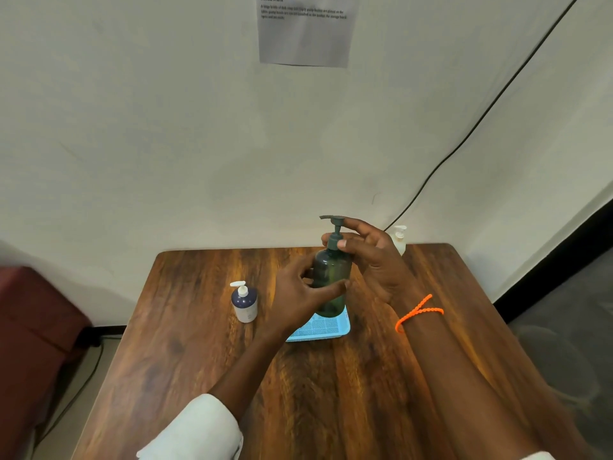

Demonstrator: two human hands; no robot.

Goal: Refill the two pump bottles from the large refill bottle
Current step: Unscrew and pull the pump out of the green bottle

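The left hand (300, 293) is wrapping its thumb and fingers around the body of the dark green pump bottle (330, 283), while the right hand (368, 257) is pinching the bottle's collar just under the pump head (333, 220), with the index finger lying along the top of the pump. The bottle is standing upright, translucent, its nozzle pointing toward 9 o'clock, and how full it is cannot be told. It is sitting over the far part of a light blue mesh tray (326, 327) near the table's centre. At 9 o'clock from the tray, well apart, a small navy bottle with a white pump (244, 303) is standing upright on the bare wooden table (185, 327). At 1 o'clock, by the far right edge against the wall, a white pump bottle (399, 239) is showing partly behind the right hand. An orange beaded band (418, 312) is circling the right wrist. The near half of the table is lying open below the forearms
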